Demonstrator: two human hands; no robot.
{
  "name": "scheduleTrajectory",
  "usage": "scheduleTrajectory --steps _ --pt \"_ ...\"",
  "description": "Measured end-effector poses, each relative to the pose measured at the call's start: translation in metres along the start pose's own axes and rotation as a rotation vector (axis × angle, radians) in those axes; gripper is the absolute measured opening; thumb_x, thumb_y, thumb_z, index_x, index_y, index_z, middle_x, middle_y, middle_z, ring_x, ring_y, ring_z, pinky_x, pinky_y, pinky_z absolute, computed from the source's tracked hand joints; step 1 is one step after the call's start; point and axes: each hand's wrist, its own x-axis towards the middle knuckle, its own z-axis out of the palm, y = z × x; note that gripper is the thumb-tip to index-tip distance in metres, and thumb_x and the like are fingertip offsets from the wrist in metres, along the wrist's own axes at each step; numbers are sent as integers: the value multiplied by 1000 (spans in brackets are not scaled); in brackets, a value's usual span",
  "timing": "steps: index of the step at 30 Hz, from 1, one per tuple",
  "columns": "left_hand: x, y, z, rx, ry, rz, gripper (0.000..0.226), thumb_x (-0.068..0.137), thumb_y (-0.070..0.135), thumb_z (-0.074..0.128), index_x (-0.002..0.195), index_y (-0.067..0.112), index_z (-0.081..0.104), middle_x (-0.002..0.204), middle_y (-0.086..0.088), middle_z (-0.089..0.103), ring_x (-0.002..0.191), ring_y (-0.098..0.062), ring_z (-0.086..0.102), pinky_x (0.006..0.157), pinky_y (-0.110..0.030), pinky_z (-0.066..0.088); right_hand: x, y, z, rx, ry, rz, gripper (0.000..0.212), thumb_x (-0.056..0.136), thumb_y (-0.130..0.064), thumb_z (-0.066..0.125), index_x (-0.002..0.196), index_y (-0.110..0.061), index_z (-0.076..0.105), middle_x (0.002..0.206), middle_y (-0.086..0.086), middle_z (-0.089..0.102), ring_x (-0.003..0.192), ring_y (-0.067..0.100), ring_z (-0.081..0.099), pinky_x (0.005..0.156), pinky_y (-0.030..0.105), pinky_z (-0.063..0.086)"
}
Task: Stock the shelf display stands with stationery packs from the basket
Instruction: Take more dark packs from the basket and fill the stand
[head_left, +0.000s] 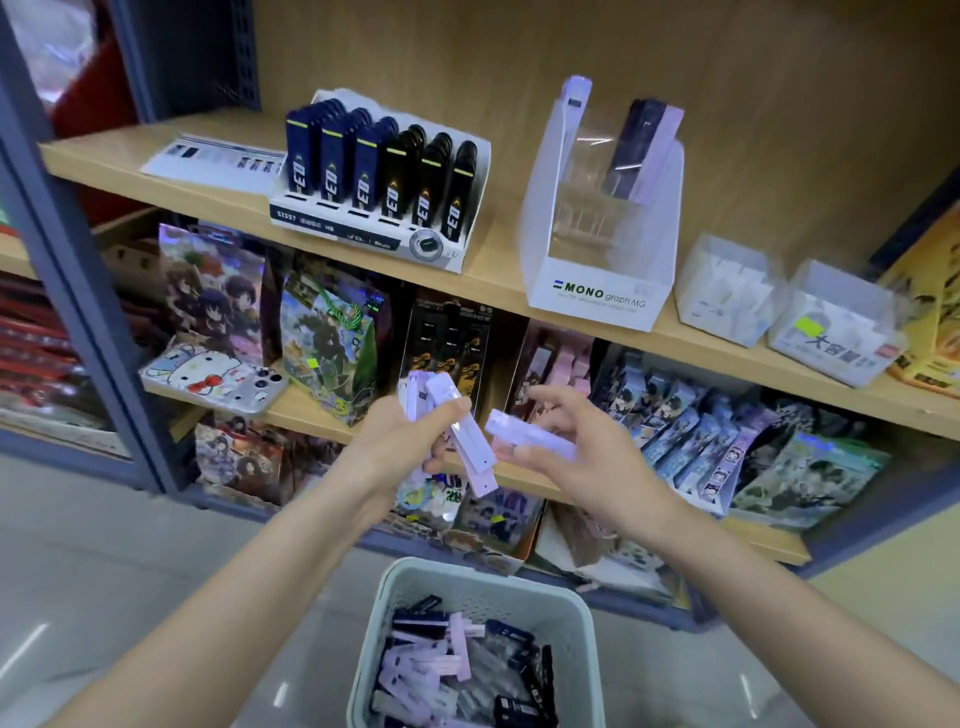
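My left hand (410, 441) grips a small bunch of lilac stationery packs (470, 441) in front of the lower shelves. My right hand (582, 447) holds one lilac pack (524, 431) lying across its fingers, just right of the bunch. Below them a pale green basket (582, 613) on the floor holds several lilac and dark packs. On the upper shelf stands a clear MONO display stand (597, 291) with a dark pack and a lilac pack (644, 150) in its back right slot. Left of it sits a white stand (332, 223) full of dark lead cases.
Two small clear boxes (732, 291) (836, 327) sit on the wooden shelf (498, 260) right of the MONO stand. A leaflet (208, 161) lies at the shelf's left. Lower shelves are packed with illustrated card packs and a Hello Kitty phone case (213, 374). A blue upright (67, 270) stands left.
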Motion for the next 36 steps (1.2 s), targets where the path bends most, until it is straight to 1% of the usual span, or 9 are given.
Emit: scheduleTrajectory --steps 5,9,12,16,21,24,28,33,36 --pt "18 22 -4 -34 4 59 23 91 24 63 73 12 60 54 -2 44 48 -14 37 45 -23 33 8 -31 -38 -80 142 -138 13 86 -14 64 85 -25 58 81 -12 64 69 -1 59 58 15 43" --pt "28 46 -5 -47 -3 141 24 92 25 62 72 12 58 52 0 44 43 -12 38 44 -20 33 25 -51 -72 -101 253 -192 13 86 -16 65 88 -28 60 84 -9 65 71 8 63 66 24 49" --pt "33 59 -7 -110 0 175 19 91 25 62 79 11 61 52 2 45 42 -10 38 41 -18 33 44 -63 -98 26 456 -231 19 85 -8 67 85 -23 55 80 -2 67 60 3 63 62 18 52" --pt "37 66 -8 -181 5 189 19 90 23 63 75 12 60 51 1 44 42 -11 37 40 -18 33 76 -69 -133 -30 686 -240 12 96 -9 45 98 -15 56 85 -3 65 65 -1 64 67 12 48" --pt "41 65 -8 -189 12 181 17 90 25 64 81 10 64 53 1 44 45 -12 36 46 -21 29 123 -80 -152 -85 829 -308 17 93 -5 45 101 -11 58 97 11 65 73 13 62 66 8 44" --pt "44 63 -9 -214 19 179 18 89 25 65 88 7 65 53 2 44 47 -13 36 47 -23 28 146 -89 -154 -92 830 -342 17 92 -4 47 105 -6 58 91 10 63 75 16 60 65 9 44" --pt "47 61 -11 -224 39 175 18 89 25 65 89 7 67 53 2 44 47 -13 36 48 -24 28 165 -94 -156 -236 697 -350 17 89 -2 48 98 -9 62 83 7 61 71 18 56 70 25 47" --pt "51 58 -11 -244 33 166 17 88 25 66 89 9 67 60 -2 44 51 -14 34 49 -24 27 179 -100 -173 -395 528 -328 16 87 -3 55 96 -13 66 90 7 61 72 14 52 59 9 39" --pt "53 56 -10 -255 34 160 16 87 25 67 90 9 66 61 -3 44 51 -14 34 49 -25 26 185 -97 -172 -503 526 -335 24 87 -5 61 109 -10 67 98 6 57 74 10 53 67 13 38"
